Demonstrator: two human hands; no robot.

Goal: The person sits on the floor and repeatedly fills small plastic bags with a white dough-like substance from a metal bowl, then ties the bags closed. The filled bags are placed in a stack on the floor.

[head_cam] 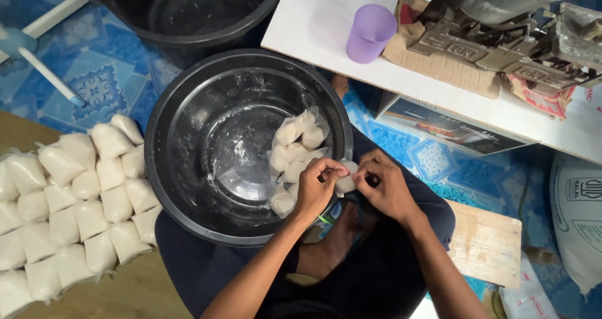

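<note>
**Both my hands on 1 small bag at the basin's rim**

I sit over a blue patterned floor mat [433, 159]. Ahead of me runs a white board [326, 18] carrying a grey metal machine [501, 37] on torn cardboard [439, 65] and a lilac plastic cup [370, 33]. A white sack [580, 225] leans at my right. Between my knees stands the big black basin [188, 143], dusted with white powder, and a second black tub [182, 11] sits beyond it. To my left, rows of filled white bags [75, 200] lie packed side by side on a wooden surface [125, 291]. Inside the basin, against its right wall, a smaller heap of bags [295, 146] is piled.

At the basin's near right rim I hold 1 small white bag [346, 182]. My left hand [316, 187] is closed narrow, fingertips pinching the bag's top. My right hand [385, 187] is curled tight against its other side, gripping it too. The 2 hands nearly touch.
</note>
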